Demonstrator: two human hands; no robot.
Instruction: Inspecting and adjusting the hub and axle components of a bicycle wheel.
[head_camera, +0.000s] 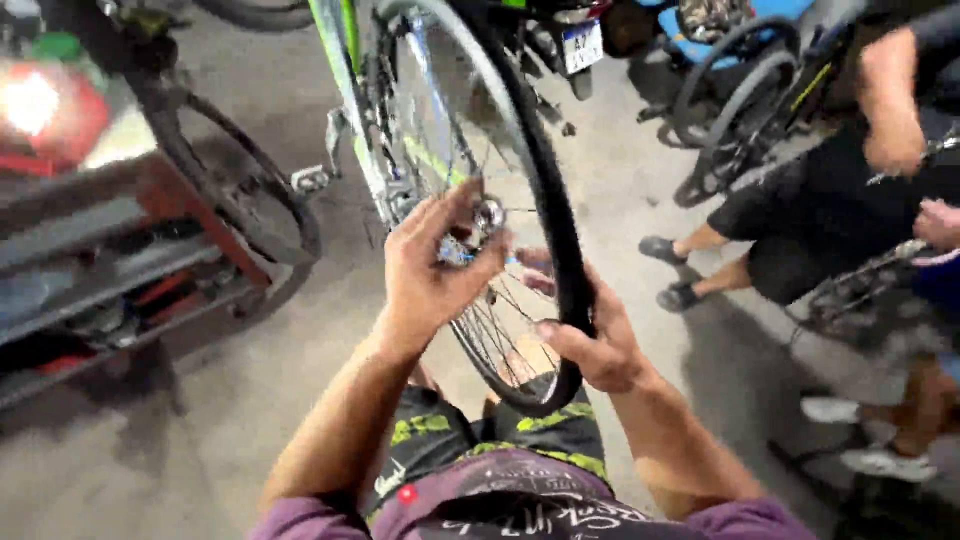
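Note:
A bicycle wheel (545, 180) with a black tyre and thin spokes stands upright in front of me, set in a green bicycle frame (340, 60). My left hand (430, 270) is at the wheel's centre, its fingers closed around the shiny metal hub (487, 215). My right hand (590, 335) grips the tyre and rim on the near right side, fingers wrapped around the black rubber. The lower edge of the wheel hangs just above my knees.
A red metal rack (150, 250) with cluttered shelves stands at the left, a loose tyre (250, 190) leaning on it. At the right another person crouches (800, 220) beside other bicycles (740, 110). More feet in pale shoes (870, 440) are at lower right. The floor is grey concrete.

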